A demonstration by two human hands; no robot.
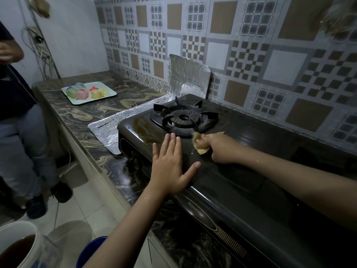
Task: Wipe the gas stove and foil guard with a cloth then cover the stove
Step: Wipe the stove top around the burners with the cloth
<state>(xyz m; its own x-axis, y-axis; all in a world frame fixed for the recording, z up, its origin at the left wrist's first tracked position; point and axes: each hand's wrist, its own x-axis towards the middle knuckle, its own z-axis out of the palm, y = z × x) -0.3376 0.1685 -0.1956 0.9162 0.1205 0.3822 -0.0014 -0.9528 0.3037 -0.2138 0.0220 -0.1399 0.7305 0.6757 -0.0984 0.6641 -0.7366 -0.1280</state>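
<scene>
The black glass-topped gas stove [241, 171] sits on the dark marbled stone surface [77, 113] against the tiled wall, and the small crumpled yellow cloth [200, 144] lies on its top just in front of the burner, clenched in the grip of the right hand [218, 147]. The left hand [172, 167] lies flat with released, straight fingers on the stove's front left corner, steadying it. One risk, as I judge it, is that the bunched cloth catches on a prong of the black iron pot support [183, 117] and drags the ring askew; another is that the brown greasy smear [148, 130] at the left of the top gets spread rather than lifted if the cloth is already soiled. The crinkled silver foil guard [185, 78] stands loosely and could buckle or tear under a hard wipe. Counted: one stove, one burner in view, one cloth, one foil guard with an upright panel and a flat strip, one white tray [88, 92] of pastel moulded items, and a second person [17, 113] standing at left.
</scene>
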